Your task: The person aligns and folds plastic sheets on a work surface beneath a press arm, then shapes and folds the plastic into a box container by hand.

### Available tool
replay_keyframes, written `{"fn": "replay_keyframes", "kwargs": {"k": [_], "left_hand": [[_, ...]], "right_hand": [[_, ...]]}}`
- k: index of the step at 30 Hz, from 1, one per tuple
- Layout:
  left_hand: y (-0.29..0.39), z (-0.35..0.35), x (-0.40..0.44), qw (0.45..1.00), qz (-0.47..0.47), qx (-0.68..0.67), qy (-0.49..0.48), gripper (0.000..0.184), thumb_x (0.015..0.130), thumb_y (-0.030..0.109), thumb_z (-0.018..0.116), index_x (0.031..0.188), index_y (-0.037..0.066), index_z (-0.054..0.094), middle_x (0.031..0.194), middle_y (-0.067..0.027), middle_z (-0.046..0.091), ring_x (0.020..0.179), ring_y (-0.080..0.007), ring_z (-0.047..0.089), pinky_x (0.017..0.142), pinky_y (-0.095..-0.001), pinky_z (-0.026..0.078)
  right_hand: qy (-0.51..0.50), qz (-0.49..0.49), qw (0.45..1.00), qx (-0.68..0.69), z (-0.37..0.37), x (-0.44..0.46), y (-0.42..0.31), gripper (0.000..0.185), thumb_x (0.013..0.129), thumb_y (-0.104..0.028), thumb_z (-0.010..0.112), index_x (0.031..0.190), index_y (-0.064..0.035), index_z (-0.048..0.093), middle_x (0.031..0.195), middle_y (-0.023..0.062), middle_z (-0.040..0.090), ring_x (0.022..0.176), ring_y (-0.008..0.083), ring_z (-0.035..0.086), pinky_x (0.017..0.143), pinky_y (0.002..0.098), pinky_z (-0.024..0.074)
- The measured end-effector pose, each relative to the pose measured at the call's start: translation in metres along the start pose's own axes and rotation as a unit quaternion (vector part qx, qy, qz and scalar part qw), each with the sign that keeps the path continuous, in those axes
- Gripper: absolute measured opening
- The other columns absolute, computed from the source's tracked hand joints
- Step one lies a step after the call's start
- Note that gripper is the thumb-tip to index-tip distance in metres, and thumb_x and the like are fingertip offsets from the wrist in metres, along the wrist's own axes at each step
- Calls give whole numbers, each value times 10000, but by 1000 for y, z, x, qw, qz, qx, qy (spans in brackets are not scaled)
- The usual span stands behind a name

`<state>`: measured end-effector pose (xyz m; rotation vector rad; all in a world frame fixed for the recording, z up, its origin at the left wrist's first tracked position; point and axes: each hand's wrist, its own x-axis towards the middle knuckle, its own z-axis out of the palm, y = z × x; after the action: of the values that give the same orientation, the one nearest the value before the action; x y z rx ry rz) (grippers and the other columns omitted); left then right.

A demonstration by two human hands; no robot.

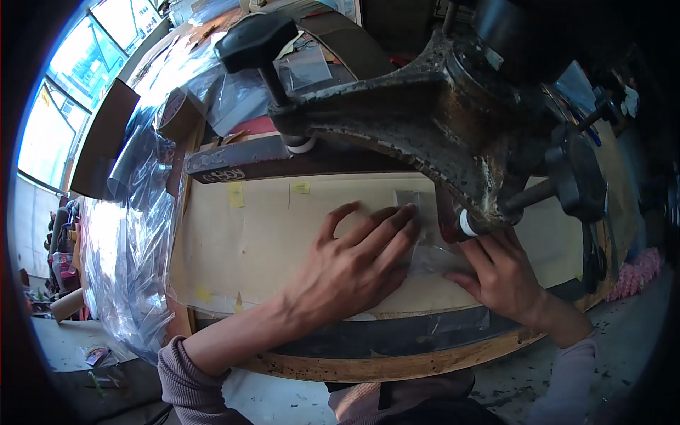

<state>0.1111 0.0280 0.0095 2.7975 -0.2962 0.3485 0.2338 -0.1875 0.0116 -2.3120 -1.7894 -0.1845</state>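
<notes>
Clear plastic piece (433, 256): flat on the pale sheet, between the two hands and partly beneath the fingers.
Left hand (358, 265): fingertips down on the plastic's left part, outer fingers spread; thumb mostly covered, so whether this grip pinches anything, I cannot tell.
Right hand (506, 283): just beside the plastic's right edge, thumb reaching toward it, fingertips hidden under metal; I cannot tell if its grip is closed.
Pale sheet (241, 244): broad and smooth, yellow tape bits (300, 188) near its far edge.
Dark bar (248, 161): across the sheet's far side, pale scrawl on its face.
Cast metal arm (375, 110): worn, spanning above the bar, with black knobs (256, 41).
Desk (354, 365): wooden front edge, scuffed and curved by the lens; dark strip (354, 336) just behind.
Left side: crumpled clear film (127, 262), near brown cardboard (106, 138).
Right side: pink bundle (639, 275).
Room: bright windows (88, 60) upper left, dim corners, speckled floor (623, 347).
</notes>
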Motion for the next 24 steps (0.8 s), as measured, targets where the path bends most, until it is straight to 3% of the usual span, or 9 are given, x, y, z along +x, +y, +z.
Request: {"fn": "replay_keyframes", "kwargs": {"k": [3,9,15,18,24], "left_hand": [[4,-2,1,999,6,44,-2,563,766,204,688,1282,89,494,1331,-70,512,1175,-194,523,1018,-457,358],[3,-2,0,999,-34,33,8,494,795,155,652,1258,80,498,1344,-128,482,1184,-260,519,1023,-468,360],[5,1,-1,998,-39,35,17,467,810,101,622,1255,56,489,1335,-169,478,1176,-302,521,1026,-472,369],[5,3,-1,998,-44,32,21,474,808,96,621,1259,46,485,1322,-178,486,1176,-310,521,1025,-469,375],[4,0,0,998,-50,16,17,491,783,58,628,1251,21,486,1298,-192,495,1173,-331,521,1017,-472,390]], "right_hand": [[-3,12,1000,7,-3,1,-1,454,773,-330,702,1065,3,604,1051,140,593,968,271,595,824,404,480],[116,-68,989,-67,-6,4,-1,300,744,-164,720,983,9,664,841,83,632,707,185,615,574,290,504],[125,-71,989,-38,-3,2,0,291,733,-98,714,1000,13,686,800,74,662,640,161,620,578,273,511],[110,-61,992,25,-1,-1,0,404,645,-31,752,1025,52,643,846,144,623,734,295,612,634,387,520],[105,-58,992,47,1,-3,2,420,650,-20,749,1050,48,639,865,141,633,730,278,617,616,368,516]]}}
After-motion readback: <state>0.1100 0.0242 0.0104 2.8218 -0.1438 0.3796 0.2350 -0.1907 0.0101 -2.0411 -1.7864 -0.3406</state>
